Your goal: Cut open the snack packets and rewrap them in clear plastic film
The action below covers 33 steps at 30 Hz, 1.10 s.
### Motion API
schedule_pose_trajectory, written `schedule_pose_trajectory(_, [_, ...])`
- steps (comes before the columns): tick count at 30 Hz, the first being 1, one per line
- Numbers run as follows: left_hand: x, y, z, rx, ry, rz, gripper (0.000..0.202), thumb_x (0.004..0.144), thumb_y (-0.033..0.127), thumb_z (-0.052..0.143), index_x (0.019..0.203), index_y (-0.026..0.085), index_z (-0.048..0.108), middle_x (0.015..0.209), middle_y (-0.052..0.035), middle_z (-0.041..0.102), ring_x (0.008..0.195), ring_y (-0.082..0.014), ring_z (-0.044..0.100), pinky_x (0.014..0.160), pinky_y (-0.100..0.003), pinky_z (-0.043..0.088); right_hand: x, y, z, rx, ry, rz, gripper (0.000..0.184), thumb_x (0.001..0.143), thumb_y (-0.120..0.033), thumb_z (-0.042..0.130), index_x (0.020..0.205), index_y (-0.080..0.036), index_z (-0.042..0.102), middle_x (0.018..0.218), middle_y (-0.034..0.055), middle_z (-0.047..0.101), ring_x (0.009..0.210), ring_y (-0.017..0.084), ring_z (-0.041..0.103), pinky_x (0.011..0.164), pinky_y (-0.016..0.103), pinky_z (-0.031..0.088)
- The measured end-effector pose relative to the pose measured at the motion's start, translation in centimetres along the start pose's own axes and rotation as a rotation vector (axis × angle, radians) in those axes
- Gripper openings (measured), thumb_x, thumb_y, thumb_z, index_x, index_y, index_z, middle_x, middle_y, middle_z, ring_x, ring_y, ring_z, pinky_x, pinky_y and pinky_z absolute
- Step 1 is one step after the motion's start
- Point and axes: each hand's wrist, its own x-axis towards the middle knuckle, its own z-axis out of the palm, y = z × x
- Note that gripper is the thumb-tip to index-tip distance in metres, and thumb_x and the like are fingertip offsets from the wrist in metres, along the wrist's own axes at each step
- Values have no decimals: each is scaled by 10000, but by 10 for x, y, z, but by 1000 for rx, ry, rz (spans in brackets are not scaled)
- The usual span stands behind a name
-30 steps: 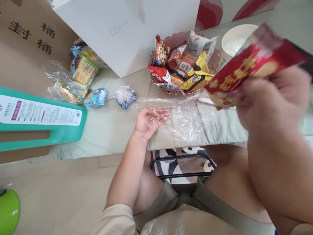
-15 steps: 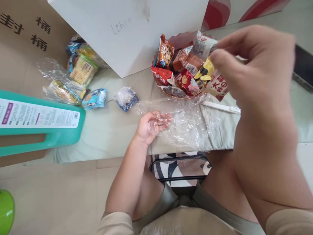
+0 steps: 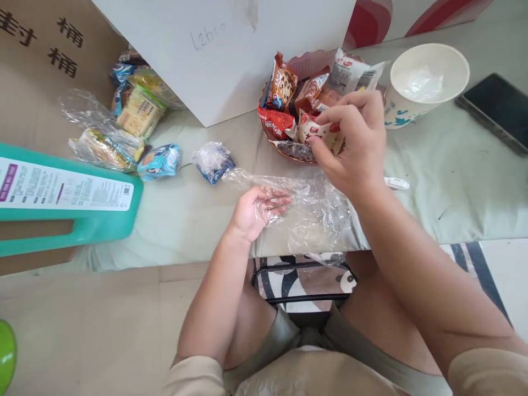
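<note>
My right hand (image 3: 350, 146) pinches a cream snack packet (image 3: 315, 131) with red lettering between thumb and fingers, over the front of a scalloped bowl (image 3: 303, 66). Several wrapped snacks fill that bowl, among them a red packet (image 3: 275, 124), a brown cookie packet (image 3: 284, 83) and a white packet (image 3: 348, 71). To the lower left, my left hand (image 3: 258, 212) has a clear plastic bag (image 3: 317, 212) around its loosely bent fingers. The crumpled bag spreads rightward over the cloth, and its contents, if any, cannot be made out.
A paper cup (image 3: 427, 82) and a black phone (image 3: 501, 113) are at the right. A white pen-like stick (image 3: 396, 183) lies partly behind my right wrist. Blue packets (image 3: 159, 162), bagged snacks (image 3: 107, 151) and a teal container (image 3: 111, 220) occupy the left. A white box (image 3: 223, 55) stands behind.
My right hand has moved left and away from the camera with the cream packet, now over the bowl's front. The paper cup has come into view. My left hand stays almost still.
</note>
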Motion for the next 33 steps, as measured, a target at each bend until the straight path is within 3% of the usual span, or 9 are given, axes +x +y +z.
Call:
schedule_pose_trajectory(4, [1,0,0,4,-5,5,52,632,203,579,635,155,597,848,-90,776,770,-206,755,687,-288,559,-13,14,-2,-57,-97,-64,400,962,-282,579,1361,-268,613,1214,162,618,1240,384,562,998,565,484])
schedule_pose_trajectory(9, [1,2,2,14,-35,12,87,632,209,576,593,164,513,854,-87,769,745,-190,759,673,-274,569,-22,26,13,62,91,53,147,970,-277,566,1052,-267,687,941,91,646,1060,327,611,990,567,461])
schedule_pose_trajectory(13, [0,1,3,21,-28,15,86,628,201,568,586,164,503,838,-83,767,733,-186,765,657,-261,573,-11,21,21,105,129,92,119,977,-283,569,902,-260,657,934,84,653,1049,322,619,995,560,450])
schedule_pose_trajectory(20, [1,1,1,7,-14,19,59,605,195,583,609,155,541,824,-81,770,727,-192,774,650,-261,593,1,22,12,204,-29,17,96,967,-284,600,939,-278,692,980,86,713,1019,311,671,925,489,496])
schedule_pose_trajectory(27, [3,1,-1,9,-50,19,42,656,182,566,630,158,542,850,-87,774,753,-195,781,686,-271,601,-5,23,7,272,22,-19,135,945,-294,640,902,-287,768,911,65,767,862,269,683,811,460,521])
schedule_pose_trajectory(33, [0,1,-6,45,-147,35,70,643,192,611,618,154,558,910,-98,801,805,-209,791,728,-273,605,-9,14,7,294,39,-65,181,949,-314,640,823,-262,760,828,36,775,910,266,668,919,504,495])
